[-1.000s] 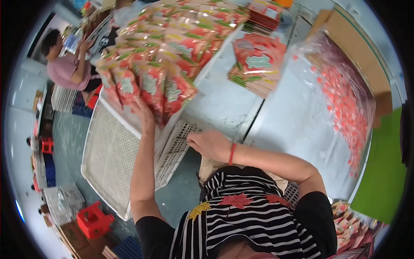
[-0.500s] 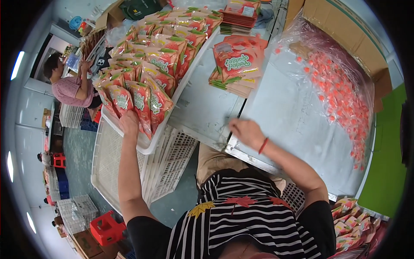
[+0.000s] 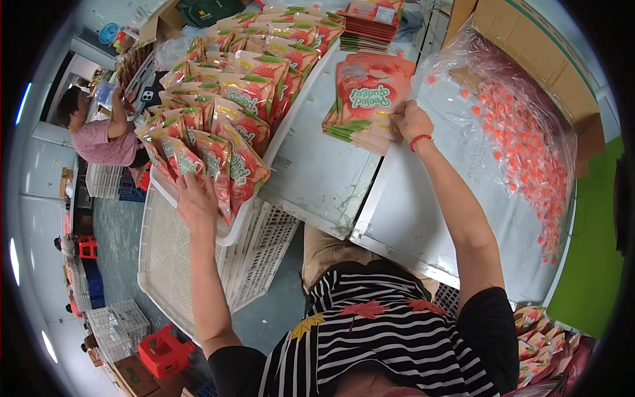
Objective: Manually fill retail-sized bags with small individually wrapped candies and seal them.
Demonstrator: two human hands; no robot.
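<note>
Filled red-and-pink snack pouches [image 3: 246,99] stand packed in rows in a white plastic tray [image 3: 233,233] at the left. My left hand [image 3: 197,204] rests against the nearest pouches, its fingers spread and touching their lower fronts. On the table's middle lies a loose stack of flat pouches [image 3: 372,99], of the same red and beige print. My right hand [image 3: 415,123] is at the stack's right edge, thumb and fingers pinched on the top flat pouch. Small wrapped red candies [image 3: 512,142] spill from a clear plastic bag [image 3: 456,56] on the right.
White crates [image 3: 261,255] are stacked under the tray. A cardboard box [image 3: 542,49] stands behind the candies. A tied pile of flat pouches [image 3: 370,23] sits at the back. A co-worker in pink [image 3: 102,139] and a red stool [image 3: 164,351] are at the left.
My right hand has moved up and away from the near table edge to the flat pouches, and now pinches one. My left hand's fingers have spread out over the filled pouches.
</note>
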